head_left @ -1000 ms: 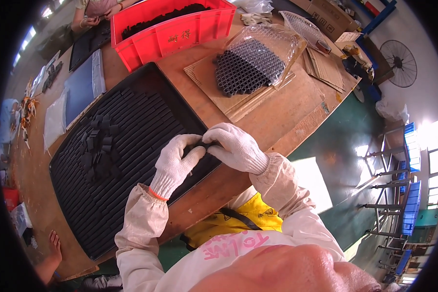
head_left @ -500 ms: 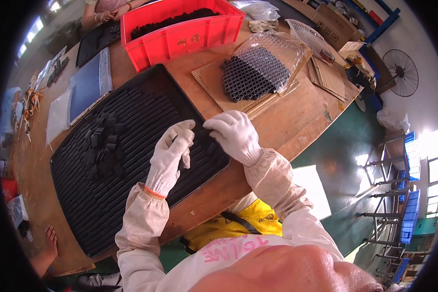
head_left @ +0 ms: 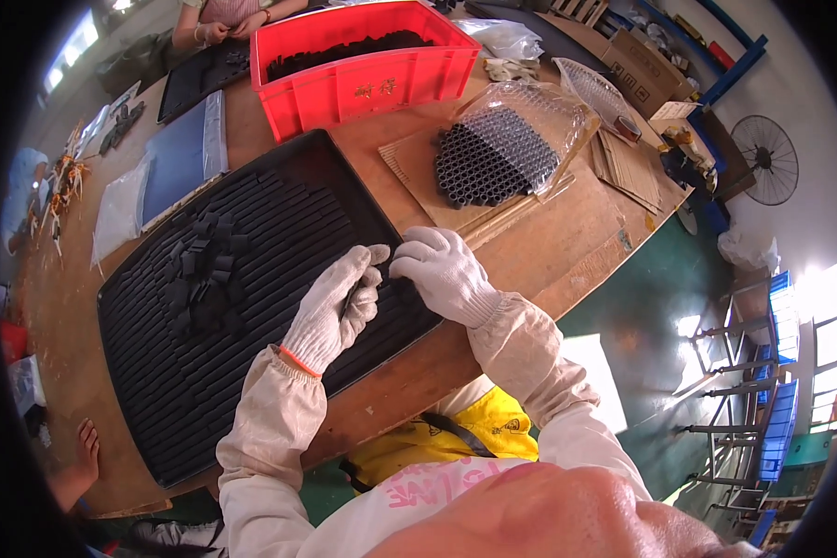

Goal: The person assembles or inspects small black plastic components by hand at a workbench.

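Many short black pieces (head_left: 288, 246) lie in close rows in a wide black tray (head_left: 339, 181) on a brown wooden table (head_left: 549, 251), with a loose heap (head_left: 209, 270) of them on top of the rows toward the left. The left hand (head_left: 333, 302), in a white glove, hangs over the right part of the tray with its fingers bent toward the palm; a dark sliver shows among them, perhaps a piece, but whether it is pinched cannot be told. The right hand (head_left: 444, 270), gloved too, is just beside it at the tray's right edge, fingers curled; whatever may lie between their tips is hidden.

A small piece could slip out, since thick knit dulls the feel, and drop among the rows, where black on black would be hard to spot. If the left sleeve (head_left: 274, 409) dips, it could brush the nearest rows askew, and a knock to the heap could scatter it. Farther off stand a red bin (head_left: 367, 93) and a bundle of tubes (head_left: 484, 163) partly under clear plastic (head_left: 553, 121); a wide swing of the right hand could snag that plastic and drag the tubes
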Demonstrator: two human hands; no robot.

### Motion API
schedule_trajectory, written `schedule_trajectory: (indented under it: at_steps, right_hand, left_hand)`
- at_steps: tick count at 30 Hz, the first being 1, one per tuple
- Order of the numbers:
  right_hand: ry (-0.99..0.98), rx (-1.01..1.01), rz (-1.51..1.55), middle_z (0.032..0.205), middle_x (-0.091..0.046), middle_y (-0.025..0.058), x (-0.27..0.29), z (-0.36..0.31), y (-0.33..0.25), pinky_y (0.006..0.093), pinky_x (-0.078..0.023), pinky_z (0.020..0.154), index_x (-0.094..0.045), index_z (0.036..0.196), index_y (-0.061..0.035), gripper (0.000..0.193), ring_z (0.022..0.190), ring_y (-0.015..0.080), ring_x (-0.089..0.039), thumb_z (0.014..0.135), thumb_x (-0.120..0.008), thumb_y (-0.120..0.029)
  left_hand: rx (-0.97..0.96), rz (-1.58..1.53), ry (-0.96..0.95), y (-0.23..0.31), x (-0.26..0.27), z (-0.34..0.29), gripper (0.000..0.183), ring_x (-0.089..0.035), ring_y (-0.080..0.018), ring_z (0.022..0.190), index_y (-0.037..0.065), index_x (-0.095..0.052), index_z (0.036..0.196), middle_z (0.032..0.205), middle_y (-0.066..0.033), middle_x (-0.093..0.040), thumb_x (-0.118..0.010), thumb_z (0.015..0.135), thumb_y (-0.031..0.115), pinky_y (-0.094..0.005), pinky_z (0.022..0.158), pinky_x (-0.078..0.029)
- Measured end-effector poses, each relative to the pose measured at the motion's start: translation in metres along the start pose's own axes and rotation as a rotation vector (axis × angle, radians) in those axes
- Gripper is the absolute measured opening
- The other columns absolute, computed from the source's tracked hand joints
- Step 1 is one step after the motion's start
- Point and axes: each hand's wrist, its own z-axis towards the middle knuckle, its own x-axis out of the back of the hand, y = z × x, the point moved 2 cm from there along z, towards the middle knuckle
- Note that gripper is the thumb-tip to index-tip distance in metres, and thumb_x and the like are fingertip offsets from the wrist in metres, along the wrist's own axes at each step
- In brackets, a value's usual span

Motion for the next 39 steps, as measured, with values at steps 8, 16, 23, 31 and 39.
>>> schedule_trajectory:
  at_steps: [8, 16, 23, 31, 39]
  right_hand:
    - [0.214, -0.242, 0.004, 0.108, -0.068, 0.006, 0.022, 0.004, 0.022, 0.0435, -0.051, 0.092, -0.073, 0.099, -0.0143, 0.022, 0.109, 0.0318, -0.064, 0.079, -0.073, -0.006]
    - [-0.025, -0.184, -0.128, 0.131, -0.062, 0.0086, 0.002, -0.008, 0.003, 0.0495, -0.043, 0.107, -0.073, 0.098, -0.0186, 0.026, 0.131, 0.0367, -0.052, 0.077, -0.067, -0.004]
    - [0.218, -0.183, -0.012, 0.123, -0.064, 0.0091, 0.024, 0.006, -0.018, 0.0464, -0.046, 0.102, -0.07, 0.108, -0.0125, 0.032, 0.123, 0.0346, -0.058, 0.076, -0.074, -0.007]
    - [0.208, -0.196, 0.135, 0.116, -0.068, 0.0061, 0.022, 0.015, -0.031, 0.0447, -0.049, 0.101, -0.07, 0.112, -0.0101, 0.042, 0.119, 0.0315, -0.061, 0.072, -0.081, -0.016]
    - [0.368, -0.205, 0.261, 0.108, -0.07, 0.0045, 0.013, 0.009, -0.043, 0.0415, -0.052, 0.095, -0.069, 0.096, -0.0113, 0.03, 0.112, 0.0314, -0.065, 0.069, -0.081, -0.008]
  left_hand:
    - [0.004, -0.098, -0.067, 0.006, 0.002, 0.009, 0.041, -0.045, -0.0019, 0.063, -0.002, -0.059, 0.13, 0.087, 0.0019, -0.057, -0.061, 0.105, 0.031, -0.0138, 0.051, -0.037]
    - [0.023, -0.039, -0.014, 0.005, 0.003, 0.005, 0.04, -0.046, -0.002, 0.065, -0.003, -0.061, 0.129, 0.089, 0.0012, -0.06, -0.058, 0.107, 0.031, -0.0144, 0.056, -0.041]
    - [0.002, 0.14, -0.017, 0.003, -0.01, -0.003, 0.039, -0.042, -0.0029, 0.062, 0.001, -0.061, 0.13, 0.09, 0.0009, -0.058, -0.055, 0.108, 0.032, -0.016, 0.053, -0.036]
    - [0.059, 0.062, -0.138, -0.003, -0.016, -0.003, 0.027, -0.043, -0.0031, 0.061, 0.006, -0.058, 0.127, 0.085, 0.003, -0.053, -0.054, 0.107, 0.023, -0.016, 0.051, -0.036]
    - [0.046, 0.131, -0.198, 0.0, -0.016, -0.007, 0.046, -0.049, -0.0025, 0.067, 0.004, -0.042, 0.149, 0.098, 0.0007, -0.057, -0.052, 0.106, 0.017, -0.0176, 0.056, -0.043]
